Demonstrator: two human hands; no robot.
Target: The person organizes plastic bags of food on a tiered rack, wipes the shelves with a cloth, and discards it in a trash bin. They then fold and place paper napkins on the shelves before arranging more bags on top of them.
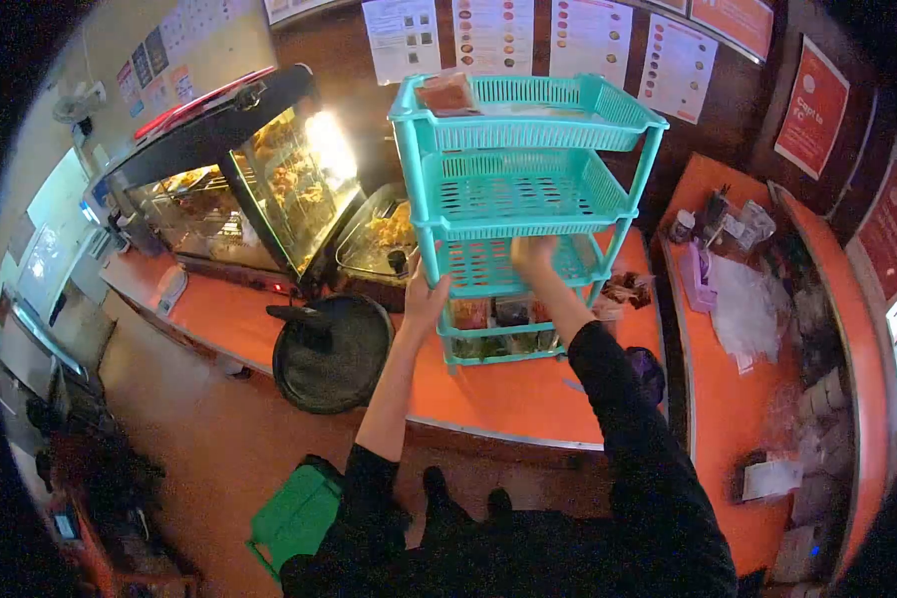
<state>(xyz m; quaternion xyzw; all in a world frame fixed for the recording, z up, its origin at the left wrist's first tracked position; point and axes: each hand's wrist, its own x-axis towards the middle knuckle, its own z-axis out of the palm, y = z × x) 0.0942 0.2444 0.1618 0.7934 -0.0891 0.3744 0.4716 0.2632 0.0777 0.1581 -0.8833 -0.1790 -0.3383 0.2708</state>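
A teal plastic tiered rack (516,225) stands upright on the orange counter. Its left side post is in the grip of my left hand (427,299), at the height of the third tier. My right hand (534,259) reaches in over that third tier, under the second one; its fingers are blurred and partly hidden, so what they touch does not show. On the top tier lies a reddish packet (447,95). The second tier's slotted floor is visible. Several packets (513,312), some red and some dark or green, sit in the bottom tier.
A lit glass food warmer (294,169) stands at the left, beside a clear-lidded food tray (381,239). A round black lid (332,354) overhangs the counter's front edge. Below is a green bin (297,513). A side counter (713,419) at the right carries a purple holder (701,279).
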